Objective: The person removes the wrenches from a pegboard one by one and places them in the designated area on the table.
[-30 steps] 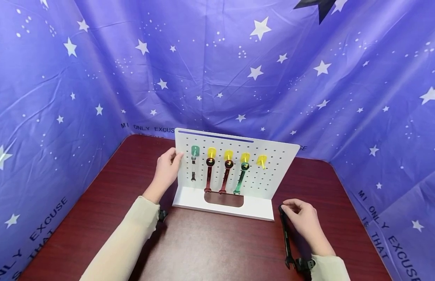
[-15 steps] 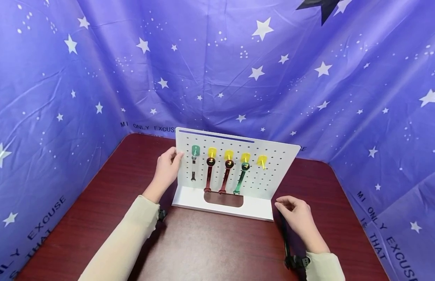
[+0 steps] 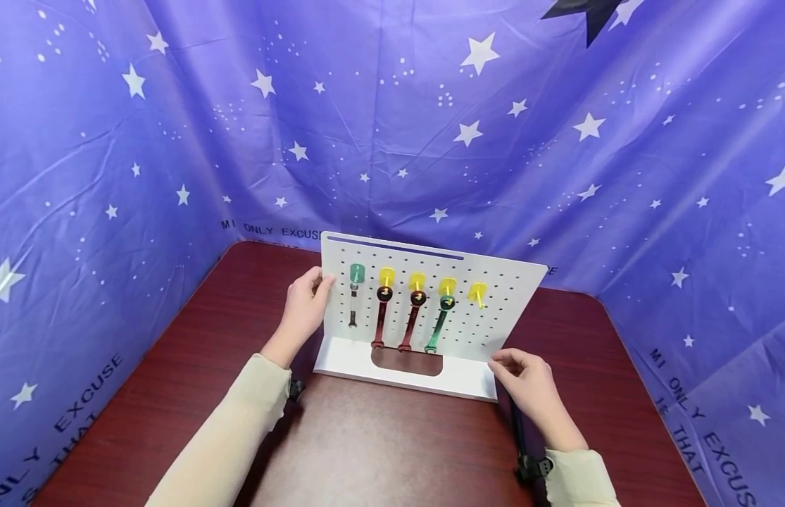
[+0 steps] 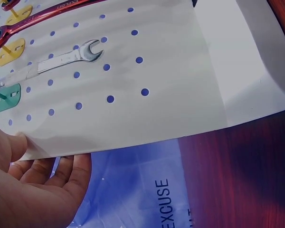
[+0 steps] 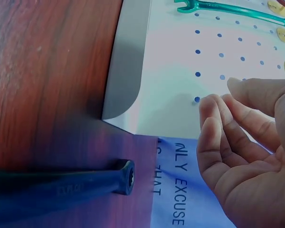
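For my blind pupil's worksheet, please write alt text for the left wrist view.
A left hand grips a white pegboard by its edge. A silver wrench hangs from a green hook, a red wrench from a yellow hook.

Right hand (image 5: 251, 166) held near white pegboard (image 5: 173, 52), fingers loosely bent. Dark wrench (image 5: 66, 187) seen near pegboard corner, apart from hand.

So the starry curtain (image 3: 367, 120) has "MI ONLY EXCUSE" printed by the back left corner of the tabletop (image 3: 367, 436), "EXCUSE" and "THAT" along its left edge, and "MI ONLY EXCUSE / IS THAT" down the right edge. The red wrench (image 4: 38, 17) and the dark wrench (image 5: 71, 187) near the pegboard's (image 3: 468, 338) front right corner have lettering too, but I can't make it out lol
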A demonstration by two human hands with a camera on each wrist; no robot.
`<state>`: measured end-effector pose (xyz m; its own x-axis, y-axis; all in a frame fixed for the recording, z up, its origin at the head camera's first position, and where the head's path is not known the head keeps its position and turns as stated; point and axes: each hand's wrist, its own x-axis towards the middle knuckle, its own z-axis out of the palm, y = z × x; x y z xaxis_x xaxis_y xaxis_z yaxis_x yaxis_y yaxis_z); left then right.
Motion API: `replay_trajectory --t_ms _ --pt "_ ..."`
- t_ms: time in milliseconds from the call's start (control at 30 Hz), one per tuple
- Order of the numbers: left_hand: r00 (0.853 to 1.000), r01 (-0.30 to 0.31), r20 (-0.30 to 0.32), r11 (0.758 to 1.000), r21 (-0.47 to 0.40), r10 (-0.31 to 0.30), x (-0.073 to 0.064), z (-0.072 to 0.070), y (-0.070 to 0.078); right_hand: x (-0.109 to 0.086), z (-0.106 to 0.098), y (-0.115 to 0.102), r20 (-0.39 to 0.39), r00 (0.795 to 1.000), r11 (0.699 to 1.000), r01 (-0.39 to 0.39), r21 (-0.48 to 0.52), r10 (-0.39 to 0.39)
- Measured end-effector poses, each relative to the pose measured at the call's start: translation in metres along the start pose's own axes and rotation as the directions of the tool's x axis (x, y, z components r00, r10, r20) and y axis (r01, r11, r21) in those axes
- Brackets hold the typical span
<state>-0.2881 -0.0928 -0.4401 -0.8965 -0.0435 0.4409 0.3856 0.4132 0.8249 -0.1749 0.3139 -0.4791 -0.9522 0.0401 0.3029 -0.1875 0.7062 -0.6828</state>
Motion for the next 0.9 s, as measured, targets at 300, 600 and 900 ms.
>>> replay_trajectory --t_ms 300,600,900 --pt "1.0 0.002 -0.001 1.0 -0.014 -0.002 -0.001 0.002 -0.002 0.004 0.002 -0.006 0.02 1.0 1.0 0.016 0.008 -0.016" --pt "1.0 -0.008 -0.007 1.0 -0.009 0.007 0.001 0.002 -0.002 0.011 0.01 -0.015 0.032 0.999 0.999 0.025 0.045 -0.026" --pt "1.0 0.011 -0.001 1.0 -0.007 -0.011 0.0 0.002 0.0 0.016 0.019 -0.027 0.02 0.998 0.994 0.058 0.094 -0.061"
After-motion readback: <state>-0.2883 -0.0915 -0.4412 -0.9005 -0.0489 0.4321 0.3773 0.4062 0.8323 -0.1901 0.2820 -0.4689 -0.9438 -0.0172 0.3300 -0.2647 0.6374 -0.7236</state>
